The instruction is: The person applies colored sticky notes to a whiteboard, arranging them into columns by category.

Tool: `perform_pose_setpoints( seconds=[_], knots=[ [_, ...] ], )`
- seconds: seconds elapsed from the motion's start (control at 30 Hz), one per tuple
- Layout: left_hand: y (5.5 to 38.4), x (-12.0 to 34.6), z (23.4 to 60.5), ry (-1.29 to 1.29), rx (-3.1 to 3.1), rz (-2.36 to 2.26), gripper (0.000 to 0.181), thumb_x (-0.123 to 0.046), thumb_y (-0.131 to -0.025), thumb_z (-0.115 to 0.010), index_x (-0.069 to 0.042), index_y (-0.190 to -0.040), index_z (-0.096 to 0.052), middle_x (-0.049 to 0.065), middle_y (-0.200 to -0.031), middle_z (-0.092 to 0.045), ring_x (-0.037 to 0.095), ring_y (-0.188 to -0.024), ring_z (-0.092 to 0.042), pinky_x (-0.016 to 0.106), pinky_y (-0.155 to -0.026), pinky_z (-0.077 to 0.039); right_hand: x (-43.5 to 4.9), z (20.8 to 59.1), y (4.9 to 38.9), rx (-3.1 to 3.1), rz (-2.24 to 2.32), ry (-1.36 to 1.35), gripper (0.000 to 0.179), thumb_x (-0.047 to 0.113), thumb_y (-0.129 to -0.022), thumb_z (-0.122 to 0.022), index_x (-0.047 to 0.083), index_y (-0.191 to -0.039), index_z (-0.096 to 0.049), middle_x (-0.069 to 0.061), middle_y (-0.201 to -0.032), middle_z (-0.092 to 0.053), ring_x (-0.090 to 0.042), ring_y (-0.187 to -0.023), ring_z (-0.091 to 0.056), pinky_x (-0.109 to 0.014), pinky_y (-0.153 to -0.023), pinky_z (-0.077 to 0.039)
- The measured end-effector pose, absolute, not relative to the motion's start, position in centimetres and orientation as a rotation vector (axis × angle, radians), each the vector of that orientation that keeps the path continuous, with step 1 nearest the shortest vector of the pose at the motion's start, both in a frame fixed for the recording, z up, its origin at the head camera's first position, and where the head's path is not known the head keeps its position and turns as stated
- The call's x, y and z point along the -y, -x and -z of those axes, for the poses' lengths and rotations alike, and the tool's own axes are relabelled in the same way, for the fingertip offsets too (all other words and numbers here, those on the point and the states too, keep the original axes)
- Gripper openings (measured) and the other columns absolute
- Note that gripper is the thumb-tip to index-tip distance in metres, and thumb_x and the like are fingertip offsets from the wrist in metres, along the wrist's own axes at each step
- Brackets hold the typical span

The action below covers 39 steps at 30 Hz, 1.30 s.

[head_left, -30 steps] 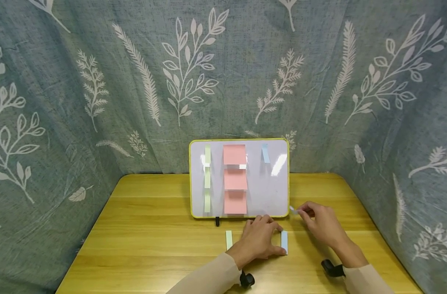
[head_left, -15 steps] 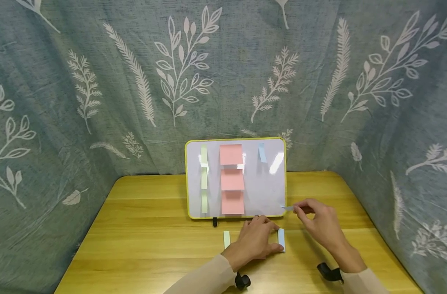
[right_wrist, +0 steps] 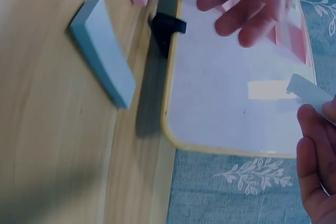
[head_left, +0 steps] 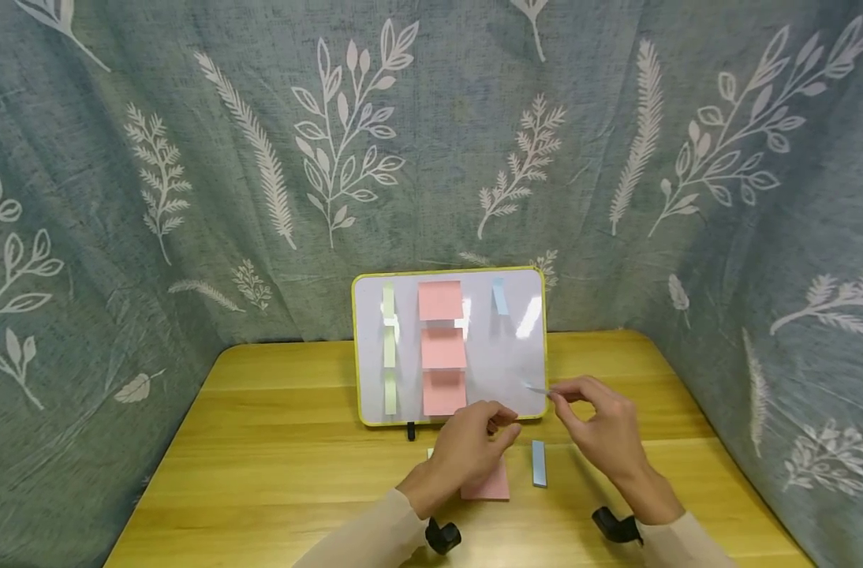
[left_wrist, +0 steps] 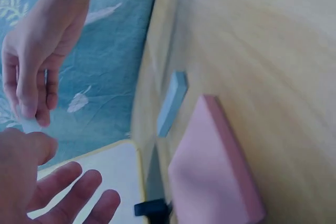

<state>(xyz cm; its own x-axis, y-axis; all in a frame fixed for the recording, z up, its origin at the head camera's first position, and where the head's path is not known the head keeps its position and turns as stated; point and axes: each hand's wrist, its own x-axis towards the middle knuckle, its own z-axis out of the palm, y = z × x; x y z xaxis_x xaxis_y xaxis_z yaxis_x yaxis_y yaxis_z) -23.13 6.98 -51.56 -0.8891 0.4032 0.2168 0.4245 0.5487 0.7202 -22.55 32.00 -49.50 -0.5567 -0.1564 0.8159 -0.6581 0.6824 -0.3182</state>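
My right hand [head_left: 602,430] pinches a thin blue sticky note strip [head_left: 536,389] between thumb and fingertips, in front of the whiteboard's [head_left: 498,355] lower right corner. In the right wrist view the strip's free end [right_wrist: 304,88] sticks out over the board. My left hand [head_left: 470,446] hovers near the board's bottom edge, fingers spread and loosely bent, holding nothing. Beneath it lies a pink sticky note pad [head_left: 490,487], partly covered by the hand. Just right of that pad, a narrow blue sticky note pad [head_left: 539,464] lies on the table.
Green strips [head_left: 390,347] run down the board's left side, pink notes [head_left: 442,348] down its middle. One blue strip [head_left: 500,297] hangs at upper right. A green pad [head_left: 430,454] peeks out behind my left hand. A leaf-patterned curtain [head_left: 431,158] surrounds the wooden table [head_left: 282,473].
My left hand has lifted off the blue pad and moved left, uncovering part of the pink pad. My right hand has brought the blue strip leftward and up, over the board's corner.
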Motion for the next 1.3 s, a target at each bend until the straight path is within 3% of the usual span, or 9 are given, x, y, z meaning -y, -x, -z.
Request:
perform_pose_setpoints(
  seconds=[0.17, 0.5, 0.7, 0.93, 1.07, 1.3],
  knots=[
    [23.7, -5.6, 50.7, 0.691, 2.645, 1.513, 0.028, -0.038, -0.118, -0.072, -0.018, -0.13, -0.085, -0.005, -0.115, -0.088, 0.011, -0.096, -0.083, 0.024, -0.079, -0.062, -30.9, 49.1, 22.7, 1.989, -0.822, -0.686, 0.035, -0.014, -0.083, -0.091, 0.009, -0.109, -0.088, -0.006, -0.101, -0.087, -0.022, -0.085, -0.082, -0.009, -0.093, -0.059],
    [24.8, -4.9, 48.1, 0.676, 2.541, 1.684, 0.036, -0.048, -0.12, -0.066, -0.019, -0.128, -0.086, -0.002, -0.116, -0.088, 0.018, -0.101, -0.085, 0.03, -0.086, -0.067, -28.4, 48.6, 23.5, 1.858, -0.815, -0.767, 0.032, -0.013, -0.081, -0.088, 0.005, -0.108, -0.088, -0.01, -0.104, -0.088, -0.033, -0.092, -0.085, -0.007, -0.106, -0.055],
    [25.4, -4.8, 47.1, 0.642, 2.457, 1.747, 0.031, -0.044, -0.117, -0.072, -0.017, -0.125, -0.087, 0.001, -0.112, -0.089, 0.025, -0.096, -0.086, 0.029, -0.08, -0.066, -27.3, 48.9, 23.5, 1.847, -0.792, -0.815, 0.022, -0.008, -0.09, -0.086, 0.002, -0.11, -0.087, -0.012, -0.108, -0.087, -0.034, -0.094, -0.086, -0.009, -0.109, -0.056],
    [25.6, -4.9, 46.7, 0.61, 2.44, 1.745, 0.024, -0.044, -0.112, -0.08, -0.023, -0.121, -0.089, 0.0, -0.112, -0.089, 0.01, -0.092, -0.081, 0.029, -0.082, -0.066, -26.7, 49.7, 23.3, 1.837, -0.791, -0.845, 0.011, 0.0, -0.099, -0.082, 0.002, -0.109, -0.086, -0.011, -0.109, -0.086, -0.032, -0.091, -0.086, -0.01, -0.104, -0.059],
    [25.7, -4.9, 46.7, 0.592, 2.418, 1.757, 0.021, -0.042, -0.111, -0.082, -0.024, -0.12, -0.089, 0.0, -0.11, -0.088, 0.013, -0.093, -0.081, 0.029, -0.084, -0.066, -26.4, 49.9, 23.4, 1.847, -0.784, -0.86, 0.008, 0.005, -0.106, -0.079, 0.001, -0.109, -0.086, -0.011, -0.112, -0.086, -0.032, -0.094, -0.086, -0.011, -0.104, -0.06],
    [26.1, -5.0, 46.7, 0.572, 2.385, 1.8, 0.017, -0.033, -0.11, -0.083, -0.018, -0.116, -0.088, 0.004, -0.104, -0.088, 0.017, -0.088, -0.082, 0.026, -0.08, -0.064, -26.1, 50.0, 23.5, 1.849, -0.78, -0.875, 0.014, -0.004, -0.099, -0.082, 0.002, -0.11, -0.086, -0.012, -0.114, -0.085, -0.031, -0.096, -0.086, -0.011, -0.104, -0.06]
  ],
)
